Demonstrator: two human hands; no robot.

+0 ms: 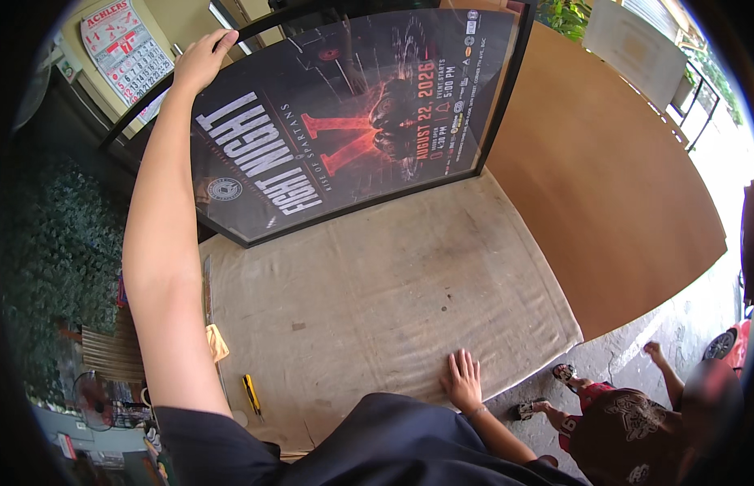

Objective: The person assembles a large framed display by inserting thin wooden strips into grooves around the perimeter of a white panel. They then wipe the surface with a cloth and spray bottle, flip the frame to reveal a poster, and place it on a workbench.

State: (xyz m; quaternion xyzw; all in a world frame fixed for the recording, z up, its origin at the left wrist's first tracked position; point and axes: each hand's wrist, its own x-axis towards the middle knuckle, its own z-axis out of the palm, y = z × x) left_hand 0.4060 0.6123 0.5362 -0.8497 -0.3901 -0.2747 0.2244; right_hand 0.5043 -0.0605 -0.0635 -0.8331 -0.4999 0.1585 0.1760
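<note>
A large black-framed poster (369,121), dark with red and white print, stands on its long edge at the far side of the cloth-covered table (377,283). My left arm reaches up to it, and my left hand (205,61) is closed over the top edge of the frame near its left end. My right hand (463,379) lies flat on the cloth near the front right edge, fingers stretched out and holding nothing. A yellow utility knife (251,394) rests on the table at the near left.
A big brown board (604,178) leans beyond the table's right side. A person (636,421) in a dark shirt is on the floor side at the lower right. A yellow cloth (217,343) lies at the left edge, with a fan (95,401) below it. A calendar (126,50) hangs behind.
</note>
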